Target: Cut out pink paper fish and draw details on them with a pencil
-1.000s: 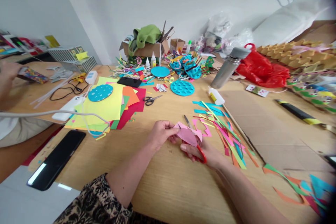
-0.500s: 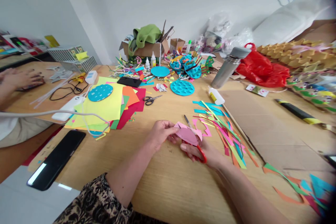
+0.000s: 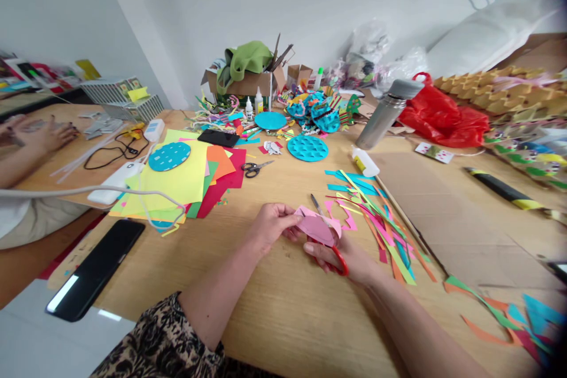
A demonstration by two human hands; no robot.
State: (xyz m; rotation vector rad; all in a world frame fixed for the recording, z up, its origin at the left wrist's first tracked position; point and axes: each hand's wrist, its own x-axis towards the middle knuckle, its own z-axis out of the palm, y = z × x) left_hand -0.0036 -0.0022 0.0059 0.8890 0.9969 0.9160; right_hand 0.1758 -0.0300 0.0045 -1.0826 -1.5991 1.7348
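Between thumb and fingers, my left hand (image 3: 275, 225) pinches the left edge of a piece of pink paper (image 3: 315, 229), which has a drawn curved line on it. My right hand (image 3: 339, 257) is closed on red-handled scissors (image 3: 340, 261), just below the paper's right side. Most of the blades are hidden behind the paper. A pen (image 3: 316, 203) lies on the table right beyond the paper. Pink paper offcuts (image 3: 348, 216) lie just to the right of the pen.
Coloured paper strips (image 3: 394, 230) and a cardboard sheet (image 3: 447, 218) lie to the right. Black-handled scissors (image 3: 251, 170) and stacked coloured paper (image 3: 177, 183) are at left. A steel flask (image 3: 384, 115) stands behind. At far left are a co-worker's hands (image 3: 44, 133).
My hands, the pink paper and the red scissors stay almost in place. At far left, the co-worker's hands have shifted and their fingers have lifted.
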